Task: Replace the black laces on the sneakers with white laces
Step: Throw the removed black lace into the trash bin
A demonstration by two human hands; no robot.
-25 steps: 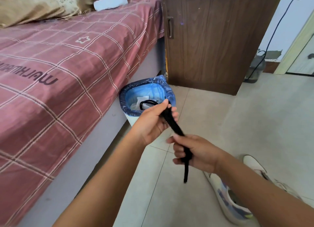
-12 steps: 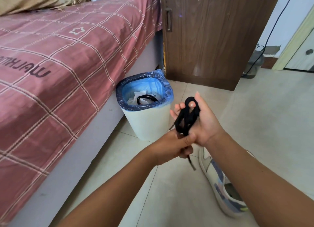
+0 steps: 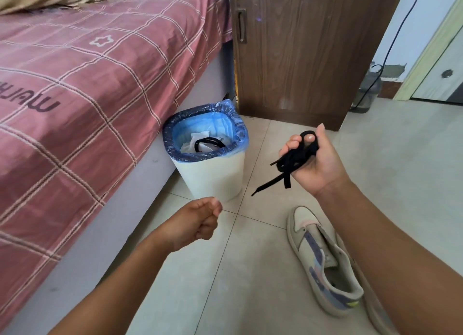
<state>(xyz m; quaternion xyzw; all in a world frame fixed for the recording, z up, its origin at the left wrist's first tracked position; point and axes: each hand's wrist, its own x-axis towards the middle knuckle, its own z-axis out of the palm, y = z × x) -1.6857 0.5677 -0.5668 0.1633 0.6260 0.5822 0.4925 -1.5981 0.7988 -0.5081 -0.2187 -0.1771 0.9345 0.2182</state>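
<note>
My right hand (image 3: 317, 160) holds a bundled black lace (image 3: 292, 161) in its curled fingers, its ends dangling toward the floor, to the right of a white bin (image 3: 213, 176). A second black lace (image 3: 208, 144) lies inside the bin on crumpled paper. My left hand (image 3: 198, 224) hangs lower, in front of the bin, fingers curled with nothing in them. A white sneaker (image 3: 323, 262) with purple and blue panels lies on the tile floor under my right forearm, with no lace in it. No white laces are in view.
A bed (image 3: 87, 84) with a pink checked cover fills the left side. A brown wooden cabinet (image 3: 300, 51) stands behind the bin. A dark cable (image 3: 383, 58) runs down the wall at the right, beside a door frame (image 3: 426, 53). Pale tiles cover the floor.
My left hand let go of the black lace and dropped down and left. My right hand kept the bundled lace and lifted it to the right of the bin.
</note>
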